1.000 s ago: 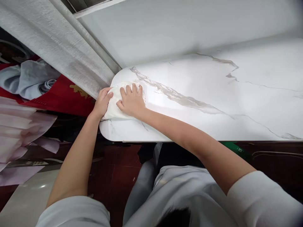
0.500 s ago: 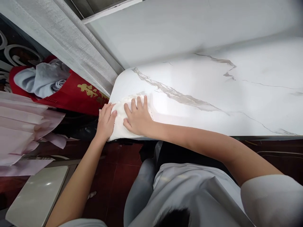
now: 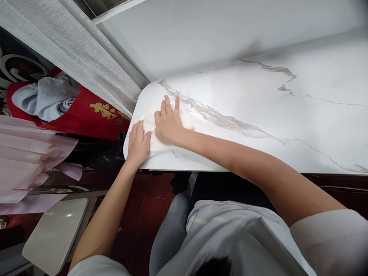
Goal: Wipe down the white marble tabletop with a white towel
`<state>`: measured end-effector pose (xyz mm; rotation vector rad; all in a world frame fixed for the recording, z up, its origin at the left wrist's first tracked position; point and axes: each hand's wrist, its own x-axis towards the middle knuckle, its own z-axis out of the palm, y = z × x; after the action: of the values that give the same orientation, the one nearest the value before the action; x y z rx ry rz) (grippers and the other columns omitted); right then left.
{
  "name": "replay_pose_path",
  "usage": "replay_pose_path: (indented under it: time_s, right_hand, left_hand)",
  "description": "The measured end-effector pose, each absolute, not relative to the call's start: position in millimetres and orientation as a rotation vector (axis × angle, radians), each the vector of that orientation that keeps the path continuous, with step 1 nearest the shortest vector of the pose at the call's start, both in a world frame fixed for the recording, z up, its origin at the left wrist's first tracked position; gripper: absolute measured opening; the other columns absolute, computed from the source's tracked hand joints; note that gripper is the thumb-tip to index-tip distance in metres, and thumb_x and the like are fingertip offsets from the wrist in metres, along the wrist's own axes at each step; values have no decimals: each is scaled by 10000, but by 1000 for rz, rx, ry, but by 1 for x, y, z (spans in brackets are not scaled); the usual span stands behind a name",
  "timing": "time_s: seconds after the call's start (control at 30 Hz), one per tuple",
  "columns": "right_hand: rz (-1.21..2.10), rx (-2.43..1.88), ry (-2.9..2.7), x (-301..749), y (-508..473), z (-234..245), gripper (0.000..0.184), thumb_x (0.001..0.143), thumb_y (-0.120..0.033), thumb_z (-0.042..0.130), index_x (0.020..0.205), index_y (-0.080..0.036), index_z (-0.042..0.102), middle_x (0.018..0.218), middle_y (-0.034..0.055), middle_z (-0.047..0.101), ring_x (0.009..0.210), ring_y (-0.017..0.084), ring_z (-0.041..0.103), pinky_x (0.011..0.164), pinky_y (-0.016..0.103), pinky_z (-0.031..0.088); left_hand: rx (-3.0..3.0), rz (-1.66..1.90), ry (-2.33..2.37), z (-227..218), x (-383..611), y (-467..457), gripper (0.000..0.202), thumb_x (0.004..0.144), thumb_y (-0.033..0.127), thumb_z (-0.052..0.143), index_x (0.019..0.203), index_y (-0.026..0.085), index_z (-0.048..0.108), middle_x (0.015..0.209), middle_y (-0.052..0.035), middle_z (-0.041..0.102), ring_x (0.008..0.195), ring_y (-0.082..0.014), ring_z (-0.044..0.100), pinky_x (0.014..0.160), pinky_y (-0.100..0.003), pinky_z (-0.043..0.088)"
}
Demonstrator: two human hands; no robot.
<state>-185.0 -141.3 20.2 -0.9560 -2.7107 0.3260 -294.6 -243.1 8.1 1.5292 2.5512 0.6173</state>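
A white cloth lies flat near the rounded left end of a white marble-patterned table. My right hand presses on the cloth from above, its fingers stretched out and pointing away from me. At the cloth's left side rests my left hand, palm down, with the fingers extended and the thumb apart. Both hands cover part of the cloth.
A red bag with gold lettering holds light grey cloth, left of the table. Nearby hang a grey curtain and pink fabric. A pale stool stands at lower left. A grey wall panel rises behind the table.
Both hands and the cloth have moved away from the table's front edge, further onto the tabletop and slightly right. A strip of tabletop now shows between cloth and front edge.
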Motion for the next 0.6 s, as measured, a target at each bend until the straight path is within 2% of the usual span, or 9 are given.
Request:
replay_pose_path:
  time_s: [0.07,0.17,0.23,0.3,0.37,0.47,0.53,0.6]
  right_hand:
    - [295,-894,-2684,-192,-123,17,457,927,-229,507,1336,-28,532,1467,204,429,1479,346,204,1226,587,51]
    - [316,-834,-2595,-198,-86,7,415,930,-139,414,1314,-29,531,1304,171,572,1325,294,458,1215,522,197]
    - [320,-846,-2532,-198,-60,2,399,910,-110,387,1259,-31,564,1203,150,624,1230,265,532,1193,470,273]
    - [329,-871,-2471,-197,-38,-1,381,890,-111,390,1197,-31,601,1135,141,649,1168,242,566,1154,417,345]
    - [330,-911,-2408,-197,-21,-3,371,878,-120,378,1137,-27,628,1085,136,662,1127,227,584,1111,403,389]
    - [293,-932,-2364,-202,2,-7,411,878,-178,307,1034,-6,646,1082,135,669,1130,231,584,1073,438,398]
    - [280,-888,-2382,-206,18,-10,490,893,-239,221,863,-12,654,1113,138,665,1162,240,566,1058,447,387]
    - [284,-861,-2390,-210,34,-12,560,903,-275,148,681,-50,610,1139,133,661,1187,239,546,1050,438,378]
  left_hand:
    - [1535,646,2544,7,-294,-217,536,887,297,383,1416,227,436,1521,-97,426,1448,-290,333,1209,-499,240]
    - [1460,695,2567,9,-300,-171,491,857,208,403,1338,254,496,1451,-66,490,1409,-270,392,1202,-466,269]
    - [1341,660,2559,11,-306,-140,414,860,191,419,1253,235,540,1399,-73,517,1374,-276,432,1176,-464,321]
    - [1336,626,2548,11,-311,-111,296,869,195,448,1133,204,583,1317,-100,554,1330,-305,466,1134,-477,371]
    - [1436,669,2551,8,-313,-86,245,907,196,435,1100,191,585,1315,-115,554,1351,-307,434,1164,-476,313]
    - [1584,786,2525,-1,-315,-59,267,936,185,409,1137,228,579,1335,-82,568,1368,-280,419,1176,-471,279]
    - [1600,787,2511,-3,-315,-46,315,945,184,393,1189,244,581,1350,-67,574,1369,-268,424,1172,-466,283]
    - [1583,746,2519,-1,-316,-35,374,954,180,379,1275,210,567,1388,-86,554,1384,-266,407,1178,-458,276]
